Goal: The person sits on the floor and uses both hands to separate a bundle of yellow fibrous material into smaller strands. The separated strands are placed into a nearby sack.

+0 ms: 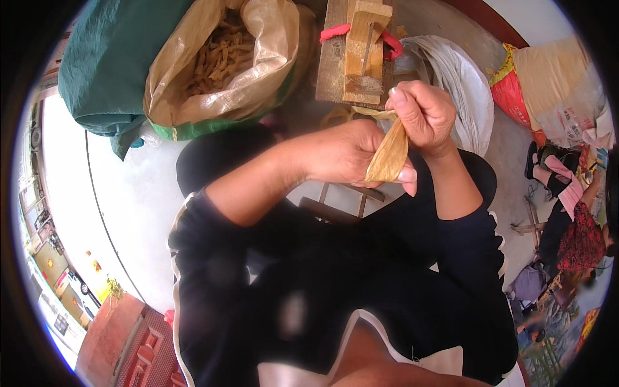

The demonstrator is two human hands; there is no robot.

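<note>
A yellowish-tan, dried-looking strip (389,155) is stretched between my two hands. My left hand (342,151) grips it, with the strip lying broad across the fingers and the thumb tip showing beyond it. Above and to the right, my right hand (427,117) is closed on the strip's narrow upper part, fingers curled in. A thin length of the strip trails left from the right fingertips. Just beyond my hands stands a wooden block (354,55) with a slim metal piece set in it, fixed to a plank with a red cloth tie (335,32).
At the far left, an open woven sack (161,87) holds many brown curled pieces. A dark green bundle (103,71) leans beside it. A whitish sack (474,97) lies right of the block. People sit at the right edge near a wooden stool (532,226).
</note>
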